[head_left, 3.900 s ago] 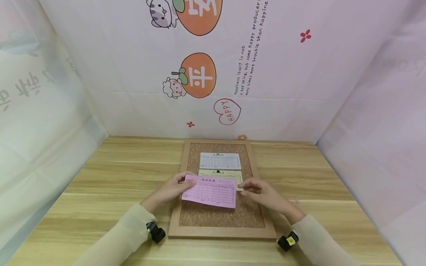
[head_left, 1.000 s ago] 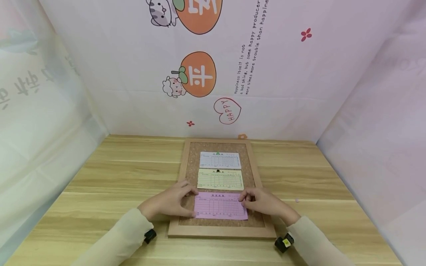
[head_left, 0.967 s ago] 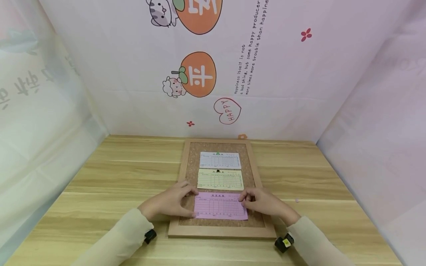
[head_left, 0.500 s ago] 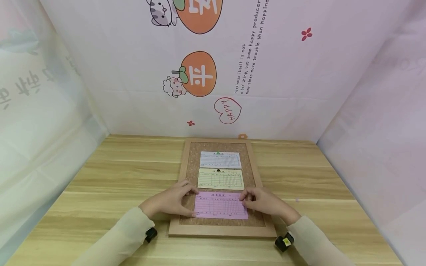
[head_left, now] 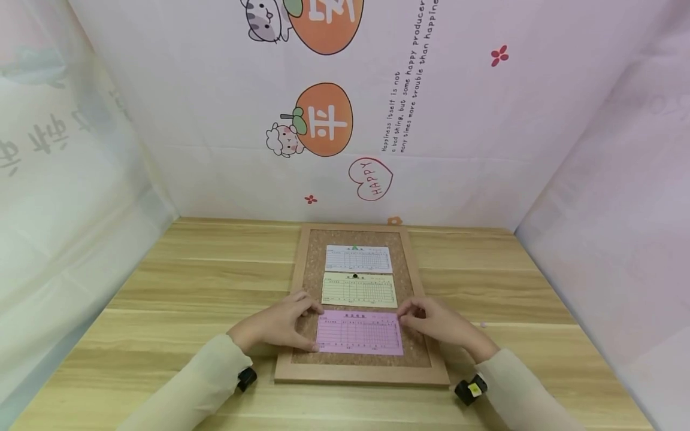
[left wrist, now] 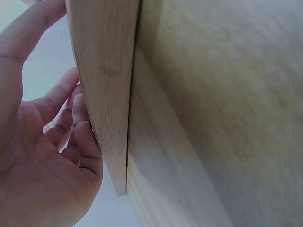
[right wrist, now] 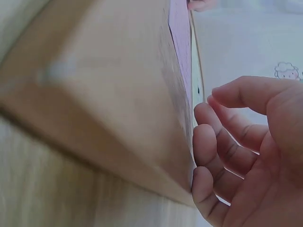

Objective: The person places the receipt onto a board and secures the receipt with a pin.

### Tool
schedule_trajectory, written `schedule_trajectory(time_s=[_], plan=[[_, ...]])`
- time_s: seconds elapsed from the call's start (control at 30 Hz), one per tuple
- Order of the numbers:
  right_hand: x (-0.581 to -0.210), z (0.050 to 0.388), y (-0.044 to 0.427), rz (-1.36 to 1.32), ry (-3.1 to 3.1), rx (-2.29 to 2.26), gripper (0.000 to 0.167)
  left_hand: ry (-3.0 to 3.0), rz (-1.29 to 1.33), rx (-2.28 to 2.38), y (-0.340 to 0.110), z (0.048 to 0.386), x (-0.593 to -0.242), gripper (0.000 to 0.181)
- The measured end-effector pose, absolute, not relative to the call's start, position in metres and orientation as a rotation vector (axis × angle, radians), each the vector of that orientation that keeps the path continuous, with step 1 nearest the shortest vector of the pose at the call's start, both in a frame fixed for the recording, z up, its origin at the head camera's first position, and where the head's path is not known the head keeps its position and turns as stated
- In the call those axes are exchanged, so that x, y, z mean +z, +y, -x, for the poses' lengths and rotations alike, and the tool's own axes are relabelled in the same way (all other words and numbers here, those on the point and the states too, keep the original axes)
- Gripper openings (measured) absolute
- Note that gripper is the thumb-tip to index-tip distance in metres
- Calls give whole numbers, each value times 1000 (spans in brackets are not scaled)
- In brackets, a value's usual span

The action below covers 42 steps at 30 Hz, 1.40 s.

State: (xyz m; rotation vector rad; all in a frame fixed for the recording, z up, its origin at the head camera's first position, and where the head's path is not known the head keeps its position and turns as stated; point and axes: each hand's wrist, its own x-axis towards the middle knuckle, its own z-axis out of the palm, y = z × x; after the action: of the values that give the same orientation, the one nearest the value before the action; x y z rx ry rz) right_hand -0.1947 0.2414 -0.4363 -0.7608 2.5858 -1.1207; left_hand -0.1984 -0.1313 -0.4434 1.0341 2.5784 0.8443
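A pink printed receipt slip (head_left: 358, 333) lies flat on the lower part of a wood-framed cork board (head_left: 362, 375). My left hand (head_left: 277, 323) spans its left edge, the index finger at the top corner and the thumb at the bottom corner. Just off the slip's right edge, my right hand (head_left: 439, 323) hovers with fingers loosely bent and nothing seen between them. Above the pink slip lies a yellow slip (head_left: 358, 292) with a black pushpin (head_left: 355, 276). Higher up is a white slip (head_left: 358, 260) with a green pushpin (head_left: 354, 247). No pin shows on the pink slip.
The board rests on a wood-grain table (head_left: 215, 269). A small pale pink bit (head_left: 483, 325) lies right of the board. A printed cloth (head_left: 442, 120) hangs as a back wall, with pale cloths at both sides. Cameras sit at both wrists.
The pink slip, earlier held up over the yellow one, now lies flat lower on the board. My right hand has just moved right, off the slip. The left hand stays at its left edge.
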Motion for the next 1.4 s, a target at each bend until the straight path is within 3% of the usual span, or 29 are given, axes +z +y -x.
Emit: schedule_trajectory(time_s=[1.4], plan=[[-413,191,363,484,2691,-1119,29,2549,-1013,880,-132,198,-442,67]])
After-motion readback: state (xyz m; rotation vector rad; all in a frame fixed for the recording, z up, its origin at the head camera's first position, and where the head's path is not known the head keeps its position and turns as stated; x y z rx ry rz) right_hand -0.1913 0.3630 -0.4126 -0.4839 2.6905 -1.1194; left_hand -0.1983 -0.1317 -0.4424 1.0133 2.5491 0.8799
